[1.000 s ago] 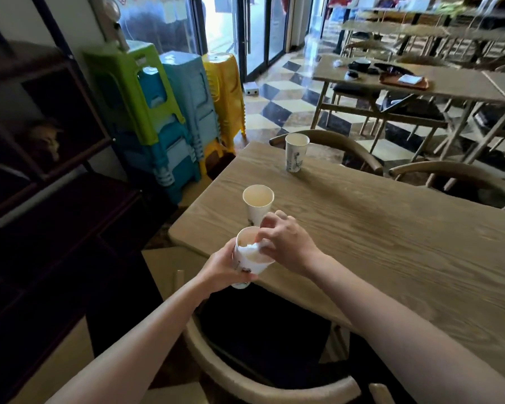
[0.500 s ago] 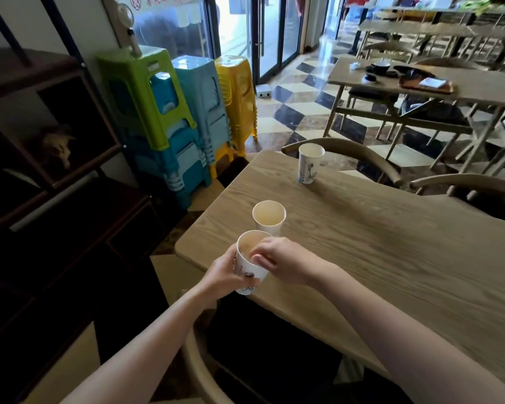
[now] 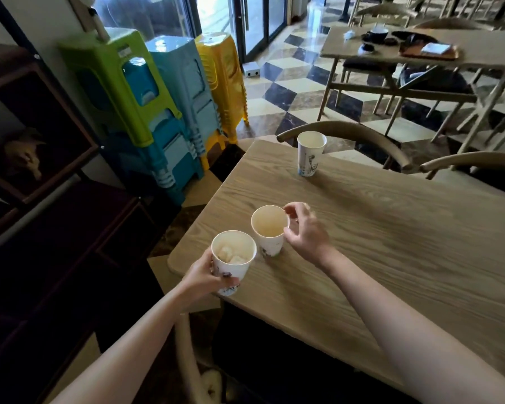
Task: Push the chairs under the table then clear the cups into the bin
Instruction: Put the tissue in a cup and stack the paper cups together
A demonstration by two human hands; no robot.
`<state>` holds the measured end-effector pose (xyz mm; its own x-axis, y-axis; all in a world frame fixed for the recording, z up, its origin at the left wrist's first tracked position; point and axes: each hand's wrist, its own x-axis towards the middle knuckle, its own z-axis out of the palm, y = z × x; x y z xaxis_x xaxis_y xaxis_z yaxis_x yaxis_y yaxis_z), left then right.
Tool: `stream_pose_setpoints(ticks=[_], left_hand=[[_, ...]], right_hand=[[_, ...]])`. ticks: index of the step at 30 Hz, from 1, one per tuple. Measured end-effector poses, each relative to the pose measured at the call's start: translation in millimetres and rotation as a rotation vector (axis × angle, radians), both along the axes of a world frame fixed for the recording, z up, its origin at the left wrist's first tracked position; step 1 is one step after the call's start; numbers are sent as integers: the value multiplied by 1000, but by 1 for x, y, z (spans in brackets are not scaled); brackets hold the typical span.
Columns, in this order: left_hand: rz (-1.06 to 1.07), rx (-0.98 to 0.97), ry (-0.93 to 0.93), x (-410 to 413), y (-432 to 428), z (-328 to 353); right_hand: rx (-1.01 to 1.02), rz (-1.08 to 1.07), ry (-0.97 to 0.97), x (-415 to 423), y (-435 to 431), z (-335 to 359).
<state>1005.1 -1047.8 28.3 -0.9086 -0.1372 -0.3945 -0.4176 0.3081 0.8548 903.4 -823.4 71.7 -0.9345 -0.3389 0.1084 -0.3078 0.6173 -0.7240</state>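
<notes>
With the chairs (image 3: 344, 135) tucked against the worktop (image 3: 391, 243), the left hand (image 3: 204, 275) grips one paper-stuffed cup (image 3: 232, 262), the right hand (image 3: 303, 231) hangs open-fingered beside the second cup (image 3: 268, 230), and the third cup (image 3: 310, 153) stands farthest off (no bin in view).

My left hand (image 3: 207, 274) grips a cup with crumpled paper (image 3: 233, 259); just right of it, my right hand (image 3: 302, 233) curls, fingers apart, beside the second cup (image 3: 269, 228) on the table (image 3: 391, 243).
</notes>
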Motion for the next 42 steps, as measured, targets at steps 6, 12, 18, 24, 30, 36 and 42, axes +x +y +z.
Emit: stream_pose_setpoints(ticks=[6, 12, 18, 24, 30, 36, 42], left_hand=[[16, 145, -18, -20, -50, -9], [-64, 185, -47, -43, -87, -13], [-81, 195, -33, -73, -115, -3], [-136, 241, 148, -113, -109, 57], [-172, 362, 335, -122, -80, 107], [-165, 403, 425, -104, -63, 122], [-222, 330, 405, -88, -54, 133]], right_hand=[[-24, -91, -396, -11, -3, -46], [-304, -172, -538, -5, -44, -39], [-445, -322, -444, 4, -79, -18], [-385, -336, -459, 12, -99, -8], [-316, -271, -389, 17, -117, 5], [-311, -234, -283, 24, -116, 24], [-348, -180, -211, 36, -106, 40]])
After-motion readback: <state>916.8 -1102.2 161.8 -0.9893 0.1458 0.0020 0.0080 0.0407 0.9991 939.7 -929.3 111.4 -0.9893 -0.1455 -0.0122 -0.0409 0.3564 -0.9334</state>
